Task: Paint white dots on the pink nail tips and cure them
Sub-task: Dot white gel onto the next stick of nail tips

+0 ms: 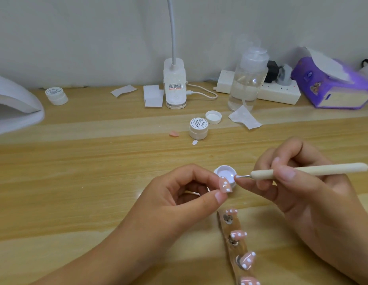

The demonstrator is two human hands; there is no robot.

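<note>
Pinched between the thumb and forefinger of the left hand (pixel 179 194), a pink nail tip (pixel 226 184) is held just in front of the open pot (pixel 218 169) of white gel. Its long axis is tilted from upper left to lower right, and white dots are seen along it. A dotting tool (pixel 302 170) is gripped like a pen in the curled fingers of the right hand (pixel 306 188). The shaft is laid almost level and pointed left, and its white-loaded metal end sits at the pot's right rim, just beside the held tip. The tip therefore lies left of and slightly below the tool's point, so only a short leftward dab is judged to be needed, across the tip's long axis. Further dotted tips (pixel 238 235) are seated on a strip (pixel 228 230) below the hands. The white curing lamp (pixel 14 103) is placed well apart at the far left, nearer the left hand. "Painted" can be read in script on the lid of a closed jar (pixel 198 128) and on a second jar (pixel 56 95) near the lamp. The smaller print cannot be made out.
</note>
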